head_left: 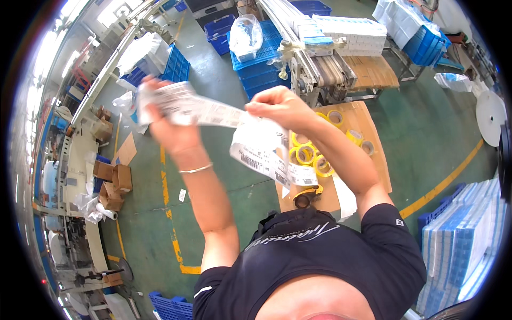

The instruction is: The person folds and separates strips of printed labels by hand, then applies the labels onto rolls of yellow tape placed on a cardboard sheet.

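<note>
A long white strip of printed labels [217, 113] stretches between my hands. My left hand [178, 137], raised at the left and smeared by motion, is closed around a gathered bundle of it. Thumb and fingers of my right hand [282, 106] pinch the strip at the other end of the taut part. Below the right hand, more of the strip hangs in loose loops, down over several yellow tape rolls [305, 154]. These lie on a brown cardboard sheet [376, 144], partly hidden by my right forearm. A tape dispenser [304, 199] sits at the sheet's near edge.
A conveyor [333, 72] stands ahead, with blue crates [258, 80] to its left. Stacked blue-and-white packs [458, 234] rise at the right. Cardboard boxes [114, 186] lie along the left side. A white disc-shaped roll [490, 118] stands at the far right.
</note>
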The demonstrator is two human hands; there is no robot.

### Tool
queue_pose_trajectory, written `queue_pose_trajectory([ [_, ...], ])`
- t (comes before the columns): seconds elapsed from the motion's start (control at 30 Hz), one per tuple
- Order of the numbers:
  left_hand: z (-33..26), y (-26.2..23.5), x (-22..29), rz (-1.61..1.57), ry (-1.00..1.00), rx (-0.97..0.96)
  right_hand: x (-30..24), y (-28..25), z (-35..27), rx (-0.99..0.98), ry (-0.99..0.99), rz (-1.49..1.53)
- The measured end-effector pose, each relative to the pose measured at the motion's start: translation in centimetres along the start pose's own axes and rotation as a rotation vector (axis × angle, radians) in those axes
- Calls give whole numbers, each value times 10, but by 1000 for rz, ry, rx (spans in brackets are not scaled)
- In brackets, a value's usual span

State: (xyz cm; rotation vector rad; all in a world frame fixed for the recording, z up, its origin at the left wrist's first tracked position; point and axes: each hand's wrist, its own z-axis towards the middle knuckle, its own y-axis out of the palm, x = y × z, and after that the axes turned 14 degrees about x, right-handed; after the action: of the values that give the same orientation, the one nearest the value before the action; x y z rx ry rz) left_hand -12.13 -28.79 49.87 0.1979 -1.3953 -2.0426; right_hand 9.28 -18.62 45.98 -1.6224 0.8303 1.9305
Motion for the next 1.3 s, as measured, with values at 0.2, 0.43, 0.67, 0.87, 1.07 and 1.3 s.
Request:
queue_pose_trajectory([
  [0.2, -25, 17, -3, 507, -48, 78, -3, -39, -6, 187, 127, 202],
  [0.43, -79, -47, -52, 552, -444, -4, -5, -8, 19, 189, 120, 153],
  [0.67, -107, -61, -42, 990, -218, 33, -12, 9, 22, 230, 93, 217],
  [0.87, -117, -51, -28, 1011, -225, -20, -19, 11, 25, 206, 137, 340],
  [1.07, -142, -48, -45, 642, -214, 15, -21, 37, 15, 456, -166, 146],
  [1.3, -136, -18, -62, 1095, 204, 102, -21, 57, 8, 661, -630, -215],
])
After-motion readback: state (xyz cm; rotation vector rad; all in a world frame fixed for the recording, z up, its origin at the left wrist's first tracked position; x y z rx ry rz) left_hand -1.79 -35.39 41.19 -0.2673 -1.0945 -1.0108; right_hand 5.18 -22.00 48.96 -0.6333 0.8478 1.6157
